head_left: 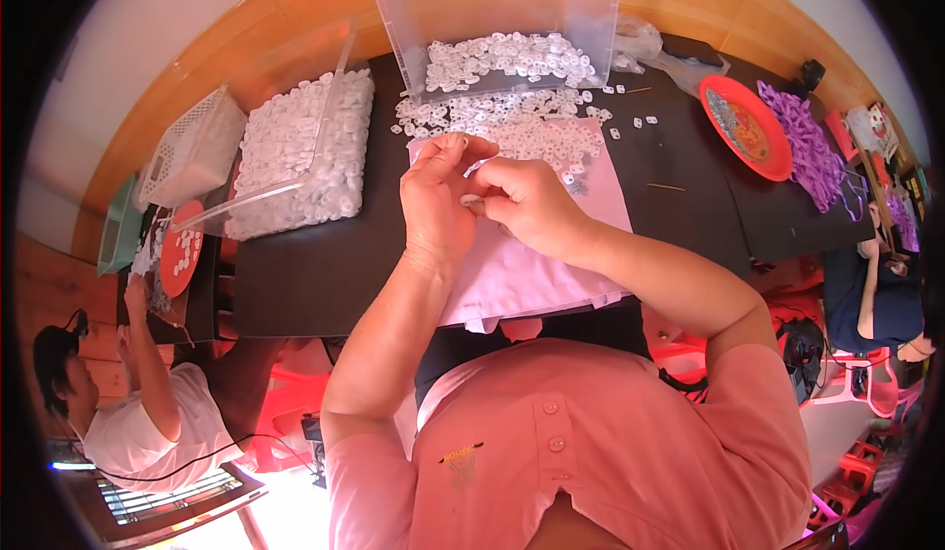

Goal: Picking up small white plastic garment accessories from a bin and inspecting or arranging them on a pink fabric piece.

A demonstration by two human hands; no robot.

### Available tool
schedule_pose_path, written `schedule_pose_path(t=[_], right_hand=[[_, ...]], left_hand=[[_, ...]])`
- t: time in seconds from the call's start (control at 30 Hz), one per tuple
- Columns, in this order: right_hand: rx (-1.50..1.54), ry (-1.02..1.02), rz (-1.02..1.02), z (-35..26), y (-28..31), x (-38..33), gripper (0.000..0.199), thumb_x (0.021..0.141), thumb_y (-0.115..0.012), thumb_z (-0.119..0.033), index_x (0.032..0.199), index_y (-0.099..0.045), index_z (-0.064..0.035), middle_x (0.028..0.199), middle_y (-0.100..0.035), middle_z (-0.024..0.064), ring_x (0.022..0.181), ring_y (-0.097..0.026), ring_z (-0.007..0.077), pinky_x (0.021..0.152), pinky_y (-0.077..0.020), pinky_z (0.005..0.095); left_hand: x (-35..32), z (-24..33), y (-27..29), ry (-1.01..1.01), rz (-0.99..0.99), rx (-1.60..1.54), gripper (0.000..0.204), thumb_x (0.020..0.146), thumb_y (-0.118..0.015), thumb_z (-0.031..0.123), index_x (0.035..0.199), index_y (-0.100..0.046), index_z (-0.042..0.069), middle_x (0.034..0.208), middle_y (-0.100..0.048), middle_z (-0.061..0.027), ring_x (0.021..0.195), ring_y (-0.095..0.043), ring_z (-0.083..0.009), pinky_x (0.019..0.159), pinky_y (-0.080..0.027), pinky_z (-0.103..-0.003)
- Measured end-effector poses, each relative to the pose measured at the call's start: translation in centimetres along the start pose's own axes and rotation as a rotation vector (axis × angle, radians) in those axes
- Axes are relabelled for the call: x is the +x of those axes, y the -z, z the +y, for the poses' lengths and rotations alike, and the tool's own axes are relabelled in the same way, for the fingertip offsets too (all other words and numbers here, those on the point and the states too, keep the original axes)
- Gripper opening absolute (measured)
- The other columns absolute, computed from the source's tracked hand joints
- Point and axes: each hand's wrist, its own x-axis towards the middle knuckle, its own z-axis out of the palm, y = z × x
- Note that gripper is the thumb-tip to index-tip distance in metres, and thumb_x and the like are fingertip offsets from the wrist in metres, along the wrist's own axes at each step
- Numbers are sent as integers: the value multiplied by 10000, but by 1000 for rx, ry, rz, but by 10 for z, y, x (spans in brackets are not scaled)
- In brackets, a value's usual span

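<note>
Head view: left hand (436, 198) and right hand (525, 205) meet fingertip to fingertip, both pinched shut on a small white plastic ring piece (476, 167) above a pale pink cloth (532, 274). At twelve o'clock, loose white plastic rings (512, 117) lie scattered on the black tabletop (305, 279) before a clear plastic bin (492, 8).

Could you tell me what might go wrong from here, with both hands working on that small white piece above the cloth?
1. The small white piece, pinched between the left hand and the right hand, could slip and vanish among the loose white pieces.
2. Those pieces lie spilled from the tilted clear bin; a nudge may scatter more across the black table.
</note>
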Motion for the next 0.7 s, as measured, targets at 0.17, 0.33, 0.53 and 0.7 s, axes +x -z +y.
schedule_pose_path(t=[0.17,0.33,0.53,0.7], right_hand=[[-65,125,84,15,1,2,101,858,-666,-70,886,-625,18,728,-620,11,647,-560,88,555,-444,258],[541,-293,174,-5,35,9,105,879,-637,-108,861,-658,-6,710,-623,13,599,-549,67,531,-427,207],[525,-324,219,-6,52,13,132,888,-626,-134,901,-663,-8,733,-641,35,607,-591,109,536,-428,227],[528,-321,227,-7,51,12,132,884,-631,-136,893,-666,-8,724,-640,36,606,-590,108,532,-427,228]], left_hand=[[3,-6,3,9,-18,-33,98,937,-556,101,951,-573,5,908,-616,-112,884,-597,-225,792,-499,-351],[-1,-3,-6,-76,48,168,112,926,-592,83,954,-612,-23,839,-634,-81,786,-611,-170,715,-492,-300],[-5,-6,-11,-122,40,395,117,897,-639,93,896,-636,-24,770,-641,-74,705,-606,-149,660,-496,-280],[-9,-6,-14,-152,0,393,118,880,-653,99,880,-634,-18,764,-641,-71,699,-596,-136,649,-497,-276]])
